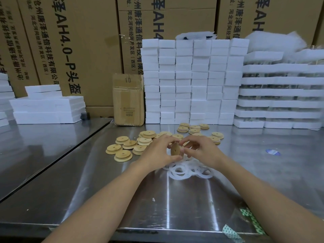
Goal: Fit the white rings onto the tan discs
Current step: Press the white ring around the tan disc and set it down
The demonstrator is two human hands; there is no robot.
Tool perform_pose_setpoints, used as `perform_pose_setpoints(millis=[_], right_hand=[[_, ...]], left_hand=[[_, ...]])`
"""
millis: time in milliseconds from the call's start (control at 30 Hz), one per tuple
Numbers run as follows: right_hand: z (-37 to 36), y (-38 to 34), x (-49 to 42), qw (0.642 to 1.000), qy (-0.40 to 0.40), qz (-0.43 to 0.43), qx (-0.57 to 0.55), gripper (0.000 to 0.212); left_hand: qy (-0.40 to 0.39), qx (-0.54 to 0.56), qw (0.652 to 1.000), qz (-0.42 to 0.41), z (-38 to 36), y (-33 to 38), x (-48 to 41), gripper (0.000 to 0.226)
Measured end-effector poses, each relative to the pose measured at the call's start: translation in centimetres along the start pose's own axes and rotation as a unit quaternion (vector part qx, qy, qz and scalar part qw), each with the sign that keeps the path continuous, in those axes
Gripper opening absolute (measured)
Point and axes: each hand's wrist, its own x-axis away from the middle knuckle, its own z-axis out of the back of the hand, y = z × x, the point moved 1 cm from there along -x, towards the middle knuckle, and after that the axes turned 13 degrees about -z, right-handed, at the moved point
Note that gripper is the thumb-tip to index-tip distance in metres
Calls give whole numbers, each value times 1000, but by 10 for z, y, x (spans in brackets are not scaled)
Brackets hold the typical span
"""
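A tan disc [175, 150] with a small centre hole stands on edge between my two hands above the steel table. My left hand [158, 151] grips it from the left with curled fingers. My right hand [201, 150] pinches its right side; whether a ring sits there is hidden. A loose pile of white rings [185, 170] lies on the table just below my hands. Several tan discs [123, 149] lie scattered to the left, and more tan discs [194, 128] sit behind my hands.
Stacks of white foam blocks [191, 81] stand at the back, with white trays [280, 95] on the right and foam slabs [47, 107] on the left. A small cardboard box [128, 100] stands at the table's [70, 181] rear. A blue sticker [272, 152] lies right.
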Motion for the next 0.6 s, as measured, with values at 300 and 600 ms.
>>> perform_pose_setpoints(millis=[300, 600], right_hand=[[-1, -5, 4, 999, 10, 38, 31, 30], [-4, 0, 2, 996, 12, 39, 74, 78]], left_hand=[[113, 158, 981, 27, 0, 1, -5, 43], [147, 342, 921, 118, 6, 9, -6, 16]])
